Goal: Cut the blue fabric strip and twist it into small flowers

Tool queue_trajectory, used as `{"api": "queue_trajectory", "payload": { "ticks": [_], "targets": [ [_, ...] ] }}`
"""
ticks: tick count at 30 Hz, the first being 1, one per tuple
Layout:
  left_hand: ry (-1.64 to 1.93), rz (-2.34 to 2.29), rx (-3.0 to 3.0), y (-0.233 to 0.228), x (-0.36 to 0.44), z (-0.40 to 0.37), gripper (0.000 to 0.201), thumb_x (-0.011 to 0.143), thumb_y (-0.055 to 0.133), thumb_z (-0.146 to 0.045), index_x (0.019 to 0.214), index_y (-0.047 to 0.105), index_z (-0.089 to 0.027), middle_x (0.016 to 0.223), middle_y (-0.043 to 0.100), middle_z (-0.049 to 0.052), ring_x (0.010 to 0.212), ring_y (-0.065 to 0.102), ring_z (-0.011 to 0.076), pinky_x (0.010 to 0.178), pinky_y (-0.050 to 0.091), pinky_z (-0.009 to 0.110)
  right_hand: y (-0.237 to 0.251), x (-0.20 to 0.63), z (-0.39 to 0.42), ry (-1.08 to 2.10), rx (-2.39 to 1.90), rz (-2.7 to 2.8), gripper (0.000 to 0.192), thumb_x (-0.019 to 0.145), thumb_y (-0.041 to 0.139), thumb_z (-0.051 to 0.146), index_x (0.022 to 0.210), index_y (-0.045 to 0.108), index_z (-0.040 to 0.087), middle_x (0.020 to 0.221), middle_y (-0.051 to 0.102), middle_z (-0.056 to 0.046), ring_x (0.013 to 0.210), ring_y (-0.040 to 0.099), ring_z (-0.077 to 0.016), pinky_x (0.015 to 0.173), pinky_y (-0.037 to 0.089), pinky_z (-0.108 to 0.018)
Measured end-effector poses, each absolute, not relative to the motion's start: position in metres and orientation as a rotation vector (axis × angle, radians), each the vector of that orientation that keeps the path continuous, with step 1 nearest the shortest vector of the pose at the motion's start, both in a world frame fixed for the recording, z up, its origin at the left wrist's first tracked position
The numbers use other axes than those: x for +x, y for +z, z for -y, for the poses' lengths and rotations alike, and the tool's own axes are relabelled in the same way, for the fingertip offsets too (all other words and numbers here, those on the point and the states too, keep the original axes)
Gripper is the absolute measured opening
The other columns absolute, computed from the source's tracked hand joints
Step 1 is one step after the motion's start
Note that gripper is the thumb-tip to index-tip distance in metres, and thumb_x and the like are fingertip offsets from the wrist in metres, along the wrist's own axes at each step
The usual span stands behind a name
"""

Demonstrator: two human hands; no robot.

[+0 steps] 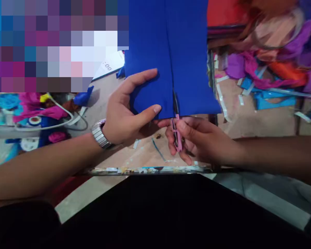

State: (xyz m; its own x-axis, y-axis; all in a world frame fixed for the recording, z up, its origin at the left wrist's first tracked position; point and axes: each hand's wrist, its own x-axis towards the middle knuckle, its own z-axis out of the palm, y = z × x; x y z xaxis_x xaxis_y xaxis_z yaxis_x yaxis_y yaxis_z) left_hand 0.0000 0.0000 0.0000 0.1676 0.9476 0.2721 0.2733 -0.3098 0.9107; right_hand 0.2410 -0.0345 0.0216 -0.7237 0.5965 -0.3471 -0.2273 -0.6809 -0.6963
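A wide piece of blue material (pixel 191 62), cloth or a soft sheet, spreads out in front of me. A dark line, either a slit or a crease, runs up its middle. My left hand (pixel 131 110) grips the near left edge, thumb and index finger on top and other fingers partly hidden under it. Pink-handled scissors (pixel 178 133) are in my right hand (pixel 197 136), pinched between thumb and fingers. Their dark blades point away from me and lie along the near end of that line.
Coloured cloth scraps (pixel 269 76) crowd the right side of the worktable (pixel 126 152). At left lie more scraps (pixel 31 105), a white cable (pixel 59 122) and spools (pixel 29 143). A worn table edge (pixel 150 170) runs before my lap. The upper left is pixelated.
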Motion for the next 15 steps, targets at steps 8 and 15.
{"api": "queue_trajectory", "payload": {
  "ticks": [8, 15],
  "targets": [
    [1.185, -1.127, 1.638, -0.0059, 0.0033, 0.0030, 0.069, 0.086, 0.092, -0.052, 0.145, 0.069, -0.023, 0.143, 0.074, 0.008, 0.128, 0.072, 0.0326, 0.107, 0.067, 0.053, 0.0203, 0.2433, 0.0383, 2.411, -0.755, 0.850, 0.040, 0.106, 0.071, 0.053, 0.122, 0.067, 0.017, 0.094, 0.071, -0.005, 0.085, 0.073, -0.0175, 0.055, 0.057, -0.023],
    [1.184, -1.151, 1.703, -0.0023, 0.0037, 0.0024, 0.067, 0.086, 0.093, -0.053, 0.141, 0.072, -0.020, 0.131, 0.078, 0.009, 0.105, 0.077, 0.0260, 0.084, 0.070, 0.040, 0.0284, 0.2466, 0.0363, 2.425, -0.850, 0.891, 0.041, 0.107, 0.068, 0.059, 0.113, 0.062, 0.020, 0.090, 0.072, -0.002, 0.062, 0.065, -0.0109, 0.050, 0.046, -0.023]
  ]
}}
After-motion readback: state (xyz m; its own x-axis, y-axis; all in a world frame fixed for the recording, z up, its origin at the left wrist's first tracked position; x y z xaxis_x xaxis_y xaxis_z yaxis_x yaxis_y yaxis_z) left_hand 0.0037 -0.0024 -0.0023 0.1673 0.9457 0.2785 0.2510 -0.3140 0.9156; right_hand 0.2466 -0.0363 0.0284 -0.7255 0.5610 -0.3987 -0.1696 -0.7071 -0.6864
